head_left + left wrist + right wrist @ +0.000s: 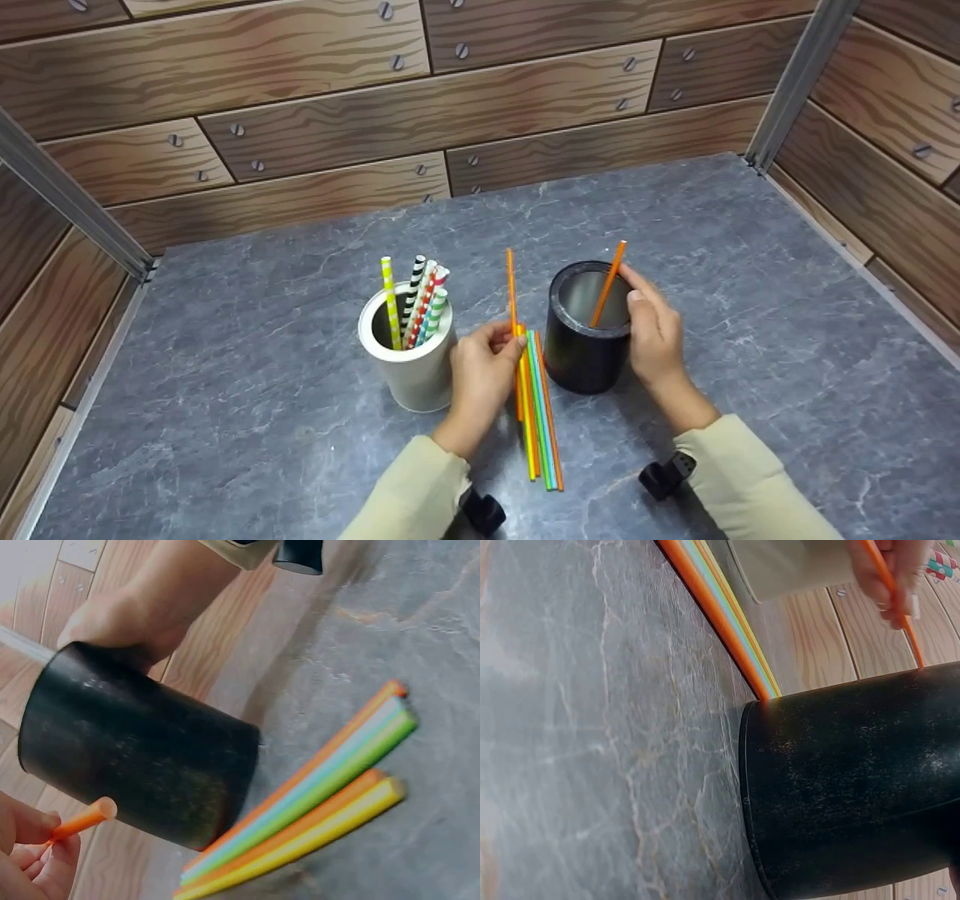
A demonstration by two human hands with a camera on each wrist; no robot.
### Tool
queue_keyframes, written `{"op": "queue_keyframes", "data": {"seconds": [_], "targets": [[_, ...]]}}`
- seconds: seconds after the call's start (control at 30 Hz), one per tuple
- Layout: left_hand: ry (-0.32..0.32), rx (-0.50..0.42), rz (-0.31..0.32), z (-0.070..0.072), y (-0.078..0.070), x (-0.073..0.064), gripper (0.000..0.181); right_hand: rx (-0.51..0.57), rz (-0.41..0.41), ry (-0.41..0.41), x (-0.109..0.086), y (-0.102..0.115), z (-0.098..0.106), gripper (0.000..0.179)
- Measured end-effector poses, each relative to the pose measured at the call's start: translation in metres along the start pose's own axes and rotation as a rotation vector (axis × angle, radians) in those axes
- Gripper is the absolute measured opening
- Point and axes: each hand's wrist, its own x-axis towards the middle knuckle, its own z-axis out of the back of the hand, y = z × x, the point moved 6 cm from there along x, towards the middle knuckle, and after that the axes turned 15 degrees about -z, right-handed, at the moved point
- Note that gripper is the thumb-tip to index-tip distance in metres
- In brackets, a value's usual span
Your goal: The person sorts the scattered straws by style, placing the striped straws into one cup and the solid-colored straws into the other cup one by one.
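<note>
My left hand [481, 369] pinches a plain orange straw [511, 281] between thumb and fingers, just left of the black cup [585, 360]. In the left wrist view the end of that orange straw [86, 819] sticks out past the fingertips. Curled round the right side of the black cup, my right hand [657, 334] has its thumb at the rim. Another orange straw [609, 283] leans inside the cup, its top above the rim. Below the left hand, several plain straws [545, 431] in orange, yellow, green and blue lie side by side on the table.
A white cup [420, 382] stands left of my left hand, holding several patterned straws [415, 300]. The grey marbled table [262, 360] is bordered by wood-patterned walls [315, 112] with metal corner posts [799, 82].
</note>
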Motion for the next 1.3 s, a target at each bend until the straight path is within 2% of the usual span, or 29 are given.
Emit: {"op": "queue_keyframes", "data": {"seconds": [0.37,0.6,0.93,1.3], "targets": [[-0.034,-0.023,-0.054,0.009,-0.024,0.012,0.019,-0.004,0.009,0.002,0.000,0.000,-0.001,0.036],[-0.084,-0.056,-0.134,0.015,-0.041,0.022,0.020,-0.002,-0.007,0.008,0.001,-0.002,-0.001,0.036],[-0.113,-0.226,-0.260,0.017,-0.069,0.035,0.020,0.010,-0.007,0.012,0.001,-0.002,-0.001,0.036],[-0.181,-0.367,-0.444,0.020,-0.089,0.037,0.020,0.011,0.003,-0.002,0.001,-0.001,0.000,0.036]]}}
